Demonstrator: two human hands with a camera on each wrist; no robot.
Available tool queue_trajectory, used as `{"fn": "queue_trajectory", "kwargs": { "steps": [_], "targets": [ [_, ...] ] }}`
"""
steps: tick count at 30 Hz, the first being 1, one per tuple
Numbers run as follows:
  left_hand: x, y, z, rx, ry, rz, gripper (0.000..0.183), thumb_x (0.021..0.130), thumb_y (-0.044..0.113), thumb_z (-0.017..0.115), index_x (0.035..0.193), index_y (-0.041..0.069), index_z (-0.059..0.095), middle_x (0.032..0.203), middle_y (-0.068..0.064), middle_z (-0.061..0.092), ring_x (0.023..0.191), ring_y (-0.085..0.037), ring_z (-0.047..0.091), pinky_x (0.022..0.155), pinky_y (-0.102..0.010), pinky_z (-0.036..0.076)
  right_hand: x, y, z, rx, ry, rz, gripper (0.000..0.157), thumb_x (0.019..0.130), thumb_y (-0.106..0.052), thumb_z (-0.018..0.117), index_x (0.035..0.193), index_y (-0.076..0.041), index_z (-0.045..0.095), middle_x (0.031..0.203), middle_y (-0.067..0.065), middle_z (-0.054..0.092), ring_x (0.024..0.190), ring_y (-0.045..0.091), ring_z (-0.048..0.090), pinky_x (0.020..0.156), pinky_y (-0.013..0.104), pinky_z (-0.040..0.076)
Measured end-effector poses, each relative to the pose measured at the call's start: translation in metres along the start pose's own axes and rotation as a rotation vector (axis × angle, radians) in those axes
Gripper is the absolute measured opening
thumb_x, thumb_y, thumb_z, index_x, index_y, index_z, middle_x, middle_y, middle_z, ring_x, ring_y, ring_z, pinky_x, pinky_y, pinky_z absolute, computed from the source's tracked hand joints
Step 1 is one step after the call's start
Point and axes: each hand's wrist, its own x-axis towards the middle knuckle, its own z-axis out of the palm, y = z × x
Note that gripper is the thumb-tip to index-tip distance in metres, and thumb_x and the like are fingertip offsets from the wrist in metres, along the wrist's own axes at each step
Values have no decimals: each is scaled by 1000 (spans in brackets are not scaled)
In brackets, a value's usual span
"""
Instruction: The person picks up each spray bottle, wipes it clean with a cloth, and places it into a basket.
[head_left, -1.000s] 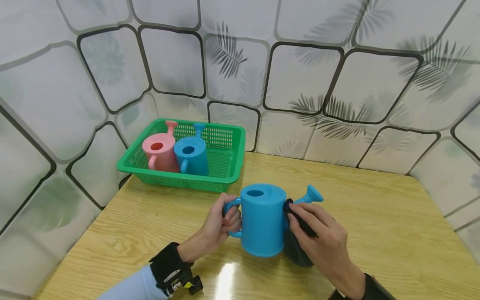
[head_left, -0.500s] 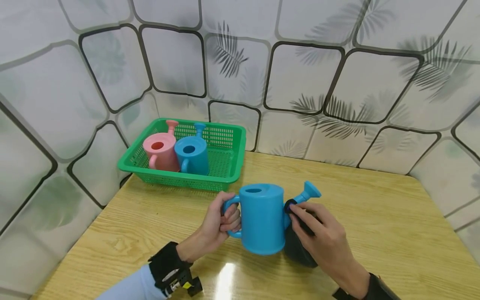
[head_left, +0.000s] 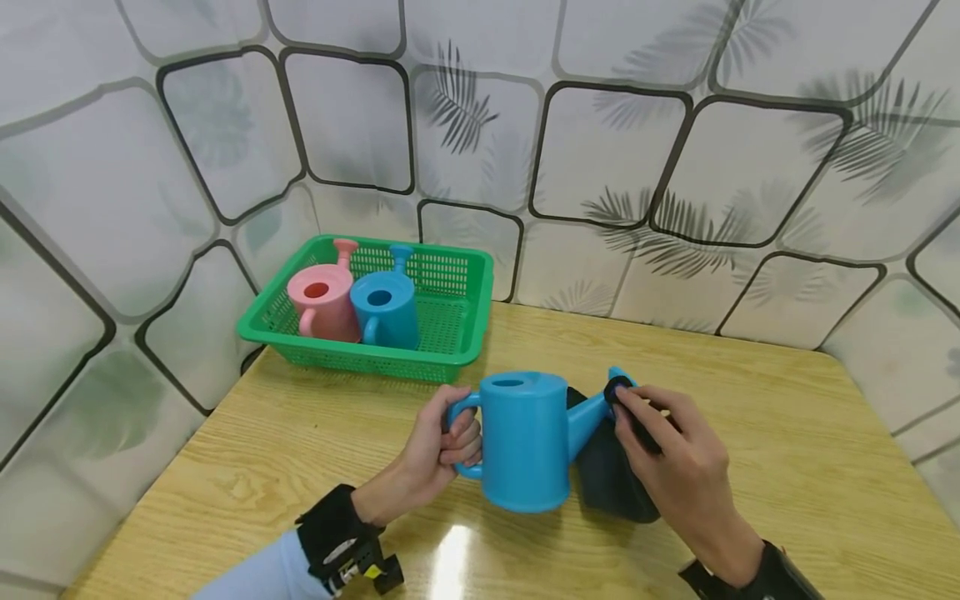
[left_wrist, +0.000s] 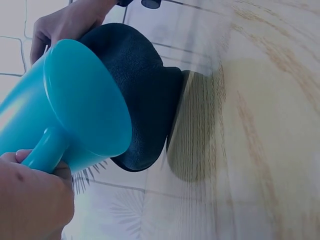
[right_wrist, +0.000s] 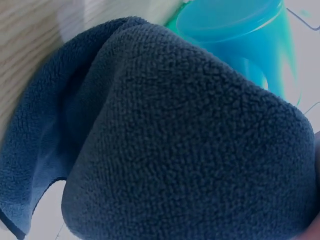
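A blue watering can (head_left: pixel 525 442) is held upright in front of the person, spout to the right. The left hand (head_left: pixel 438 437) grips its handle with curled fingers. At the spout, the right hand (head_left: pixel 678 458) pinches a dark cloth (head_left: pixel 611 475) against the part near the sprinkler head. The cloth drapes below that hand, behind the spout. In the left wrist view the cloth (left_wrist: pixel 137 75) hangs beyond the can's base (left_wrist: pixel 90 100). Dark towelling cloth (right_wrist: pixel 190 140) fills most of the right wrist view and covers nearly all of the right hand there.
A green basket (head_left: pixel 375 360) stands at the back left of the wooden table (head_left: pixel 765 450). Inside it are a pink watering can (head_left: pixel 330 312) and another blue watering can (head_left: pixel 390 317). A patterned wall covering (head_left: pixel 480 133) rises behind the table.
The right hand has slid the cloth outward along the spout, from beside the can's body to near the sprinkler head. The left hand and the can have hardly moved.
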Motion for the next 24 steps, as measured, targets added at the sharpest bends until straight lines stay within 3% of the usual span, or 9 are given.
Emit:
{"fn": "queue_trajectory", "kwargs": {
  "steps": [3, 6, 9, 11, 16, 19, 24],
  "targets": [
    [0, 0, 1, -8, 0, -10, 50, 103, 23, 32, 54, 18, 36, 44, 8, 27, 37, -6, 23, 46, -19, 33, 8, -6, -5, -2, 1, -5, 40, 83, -12, 75, 122, -9, 68, 120, 17, 62, 95, 29, 60, 73, 38, 51],
    [0, 0, 2, -4, -11, -14, 48, 102, 21, 33, 54, 18, 35, 44, 9, 26, 37, -6, 23, 47, -19, 33, 38, -36, -22, 16, -29, -1, 28, 92, -22, 66, 114, -6, 72, 110, 19, 64, 91, 31, 61, 69, 37, 52],
    [-1, -1, 3, 8, -15, -13, 47, 101, 19, 37, 54, 19, 34, 45, 10, 26, 37, -5, 24, 47, -18, 34, 65, -66, -36, 35, -51, 14, 37, 98, -31, 54, 105, 0, 74, 99, 20, 65, 85, 31, 62, 64, 38, 55],
    [-1, -1, 4, 28, -22, -7, 47, 100, 17, 39, 54, 19, 33, 45, 10, 26, 38, -5, 25, 48, -18, 34, 72, -76, -38, 41, -57, 37, 46, 100, -35, 48, 99, 2, 75, 94, 19, 66, 84, 29, 64, 63, 37, 56],
    [0, -3, 6, 34, 2, -18, 46, 99, 16, 43, 54, 19, 32, 45, 10, 28, 38, -5, 27, 49, -18, 34, 75, -83, -35, 109, -55, 50, 45, 98, -36, 52, 95, 1, 76, 90, 15, 68, 79, 24, 67, 57, 35, 57],
    [2, -2, 9, -48, 48, -54, 46, 100, 19, 43, 54, 20, 33, 44, 10, 28, 38, -5, 27, 49, -19, 35, 72, -82, -33, 152, -40, 56, 39, 96, -33, 56, 97, 0, 76, 90, 14, 69, 78, 23, 67, 57, 37, 58],
    [3, 0, 14, -330, 127, -90, 49, 102, 27, 40, 53, 20, 34, 46, 7, 23, 39, -7, 25, 50, -20, 38, 76, -89, -33, 210, 68, 43, 32, 93, -27, 63, 94, 2, 76, 84, 18, 68, 71, 26, 66, 54, 37, 55]
  ]
}}
